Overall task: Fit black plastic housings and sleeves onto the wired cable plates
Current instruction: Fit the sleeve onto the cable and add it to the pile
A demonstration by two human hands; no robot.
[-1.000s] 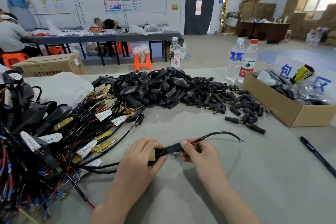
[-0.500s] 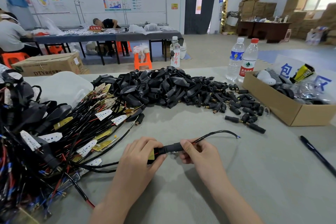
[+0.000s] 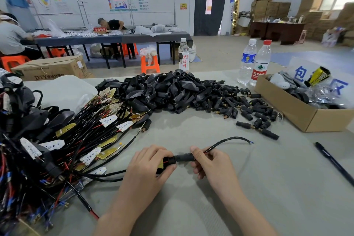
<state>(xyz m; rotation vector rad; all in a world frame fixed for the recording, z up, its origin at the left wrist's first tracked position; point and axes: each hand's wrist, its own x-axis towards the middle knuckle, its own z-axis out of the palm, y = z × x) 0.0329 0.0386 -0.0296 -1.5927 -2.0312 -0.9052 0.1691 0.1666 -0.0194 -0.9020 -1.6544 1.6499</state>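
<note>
My left hand (image 3: 147, 166) grips a wired cable plate (image 3: 160, 164), whose yellow edge and black housing part show under the thumb. A black sleeve (image 3: 183, 157) sits on the cable between both hands. My right hand (image 3: 208, 161) pinches the sleeve's right end and the black cable (image 3: 229, 140), which curves up and right to a bare blue-tipped end. Behind lies a heap of black housings (image 3: 164, 90) with several smaller black sleeves (image 3: 239, 105) spread to its right. A tangle of wired plates (image 3: 57, 140) covers the table's left side.
An open cardboard box (image 3: 298, 109) of parts stands at right, two water bottles (image 3: 254, 61) behind it and a third bottle (image 3: 183, 55) at the far edge. A black pen (image 3: 335, 163) lies at right. Other people work at a far table (image 3: 107, 37).
The sleeve has slid a little left along the cable toward the plate in my left hand. Both hands stay in nearly the same place.
</note>
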